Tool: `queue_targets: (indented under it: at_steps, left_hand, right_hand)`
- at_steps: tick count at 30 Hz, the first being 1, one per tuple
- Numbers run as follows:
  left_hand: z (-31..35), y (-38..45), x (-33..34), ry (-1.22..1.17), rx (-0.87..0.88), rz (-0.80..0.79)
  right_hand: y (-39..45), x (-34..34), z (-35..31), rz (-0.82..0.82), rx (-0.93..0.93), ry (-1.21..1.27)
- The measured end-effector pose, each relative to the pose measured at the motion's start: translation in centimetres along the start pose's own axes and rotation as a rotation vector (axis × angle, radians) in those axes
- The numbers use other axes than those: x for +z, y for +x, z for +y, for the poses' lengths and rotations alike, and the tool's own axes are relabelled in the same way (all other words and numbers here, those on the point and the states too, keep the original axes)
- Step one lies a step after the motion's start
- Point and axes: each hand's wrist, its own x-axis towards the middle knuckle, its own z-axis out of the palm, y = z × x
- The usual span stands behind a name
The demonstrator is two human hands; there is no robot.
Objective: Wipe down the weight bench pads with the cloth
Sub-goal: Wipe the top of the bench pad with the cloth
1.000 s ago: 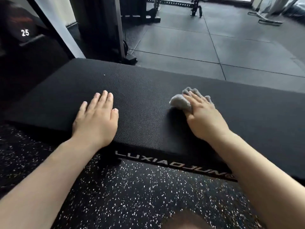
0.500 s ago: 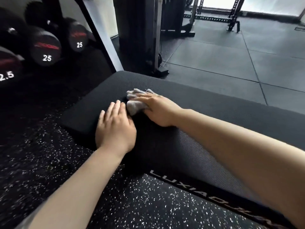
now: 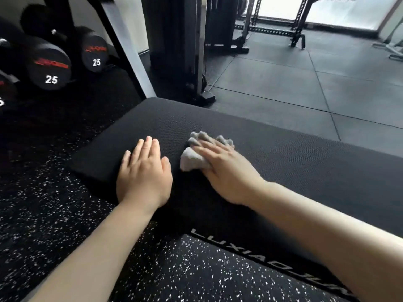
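Note:
The black textured bench pad (image 3: pixel 283 166) runs from centre left to the right edge, with white lettering along its near side. My left hand (image 3: pixel 144 173) lies flat on the pad near its left end, fingers straight. A crumpled grey cloth (image 3: pixel 192 160) sits on the pad just right of that hand. My right hand (image 3: pixel 226 171) presses down on the cloth with its fingers stretched over it; cloth folds stick out past the fingertips and on the thumb side.
Black dumbbells marked 25 (image 3: pixel 51 66) rest on a rack at upper left. A dark machine column (image 3: pixel 178 46) stands just behind the pad's left end. A metal rack (image 3: pixel 298 38) stands farther back on grey floor tiles. Speckled black flooring (image 3: pixel 196 269) lies below me.
My right hand slid the cloth left along the pad until it met my left hand, and has now drawn a little to the right. The left hand stayed flat.

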Motion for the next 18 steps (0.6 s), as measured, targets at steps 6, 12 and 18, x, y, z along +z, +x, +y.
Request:
queue_targets:
  at_steps: [6,12,18]
  left_hand:
    - [0.0,-0.4,-0.5,-0.006,0.068,-0.024]
    - [5.9,-2.0,0.2,0.019,0.265,-0.163]
    - [13.2,-5.9,1.9,-0.004,0.424,-0.226]
  right_hand:
    - [-8.2,-6.0,5.3,-0.226,-0.137,0.087]
    - [-8.1,-6.8,11.4,0.107,0.570,-0.126]
    - [-10.2,-4.4,2.6,0.144,0.586,-0.143]
